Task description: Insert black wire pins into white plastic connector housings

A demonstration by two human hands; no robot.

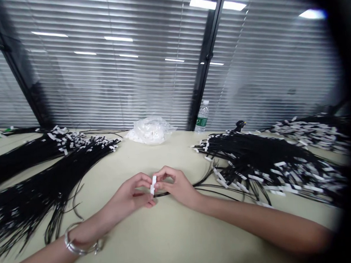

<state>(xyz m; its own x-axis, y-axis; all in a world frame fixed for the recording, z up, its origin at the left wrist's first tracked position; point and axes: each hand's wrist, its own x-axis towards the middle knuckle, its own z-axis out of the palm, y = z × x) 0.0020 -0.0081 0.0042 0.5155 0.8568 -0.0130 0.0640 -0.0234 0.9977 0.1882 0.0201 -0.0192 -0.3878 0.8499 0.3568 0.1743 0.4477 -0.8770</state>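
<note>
Over the middle of the table, my left hand [139,192] and my right hand [175,184] meet at a small white connector [153,185], held upright between the fingertips. The left fingers are closed on it from one side. On the other side, the right thumb and index finger pinch it. Thin black cables [204,188] run from beside the right hand to the bundle on the right. Whether a cable is seated in the connector is hidden by the fingers.
Black cable bundles with white ends lie on the left [58,170] and right [251,152] of the table [156,232]. A clear plastic bag [151,130] of white pieces rests at the back. A water bottle [202,118] stands near the window blinds [150,82].
</note>
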